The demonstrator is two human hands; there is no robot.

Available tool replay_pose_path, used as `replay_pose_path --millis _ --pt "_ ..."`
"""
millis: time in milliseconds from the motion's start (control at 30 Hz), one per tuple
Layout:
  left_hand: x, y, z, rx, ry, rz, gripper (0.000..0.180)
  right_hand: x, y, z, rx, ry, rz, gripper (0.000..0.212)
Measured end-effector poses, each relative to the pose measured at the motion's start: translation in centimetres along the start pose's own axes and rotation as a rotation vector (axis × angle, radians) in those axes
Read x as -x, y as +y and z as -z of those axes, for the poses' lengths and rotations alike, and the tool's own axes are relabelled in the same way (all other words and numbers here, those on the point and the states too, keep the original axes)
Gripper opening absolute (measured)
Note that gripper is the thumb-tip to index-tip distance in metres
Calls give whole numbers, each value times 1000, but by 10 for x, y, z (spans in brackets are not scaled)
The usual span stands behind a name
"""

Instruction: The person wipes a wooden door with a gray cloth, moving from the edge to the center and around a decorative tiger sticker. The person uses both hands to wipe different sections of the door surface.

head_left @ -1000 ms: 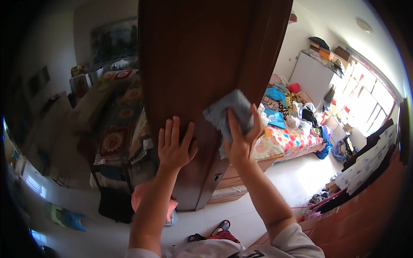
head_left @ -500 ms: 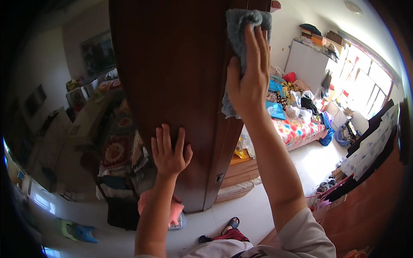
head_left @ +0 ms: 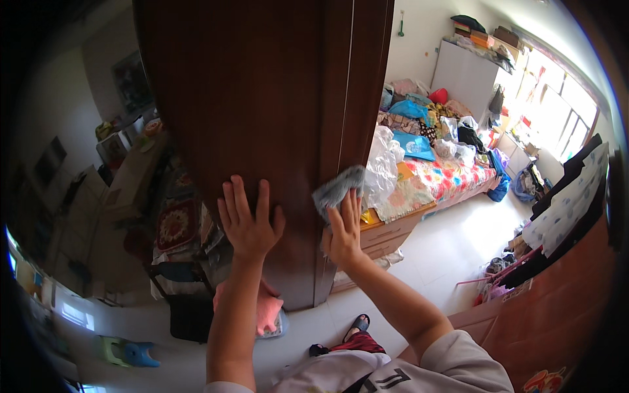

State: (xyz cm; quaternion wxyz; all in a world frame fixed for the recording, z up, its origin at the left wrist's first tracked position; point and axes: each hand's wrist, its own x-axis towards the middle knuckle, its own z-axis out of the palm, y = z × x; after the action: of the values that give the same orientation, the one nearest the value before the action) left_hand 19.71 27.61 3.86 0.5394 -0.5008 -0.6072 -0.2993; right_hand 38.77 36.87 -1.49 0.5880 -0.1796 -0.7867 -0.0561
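Note:
A tall dark brown wooden door [head_left: 262,98] stands right in front of me. My left hand [head_left: 249,223] lies flat against its face, fingers spread, holding nothing. My right hand [head_left: 344,229] presses a grey cloth [head_left: 337,188] against the door's right edge at about chest height. Both forearms reach up from the lower edge of the view.
Behind the door on the right is a bed [head_left: 439,177] piled with clothes and bags. A white cabinet [head_left: 468,75] stands near a bright window. Clothes hang at the far right [head_left: 570,196]. A pink cloth [head_left: 265,311] and a green-blue toy [head_left: 128,350] lie on the floor.
My right hand has come down with the grey cloth from high on the door edge to chest height. My left hand stays flat on the door.

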Motion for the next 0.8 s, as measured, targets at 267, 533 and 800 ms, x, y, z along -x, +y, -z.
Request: replay_pose_path --millis 267,533,800 --pt "-1 0 -1 6 22 -9 56 112 -5 -5 34 -254 -139 47" --pt "-2 2 -1 13 9 -21 58 130 0 13 17 -496 -144 64" --pt "-1 -1 3 -8 -15 -17 59 -86 -13 47 47 -115 12 60"
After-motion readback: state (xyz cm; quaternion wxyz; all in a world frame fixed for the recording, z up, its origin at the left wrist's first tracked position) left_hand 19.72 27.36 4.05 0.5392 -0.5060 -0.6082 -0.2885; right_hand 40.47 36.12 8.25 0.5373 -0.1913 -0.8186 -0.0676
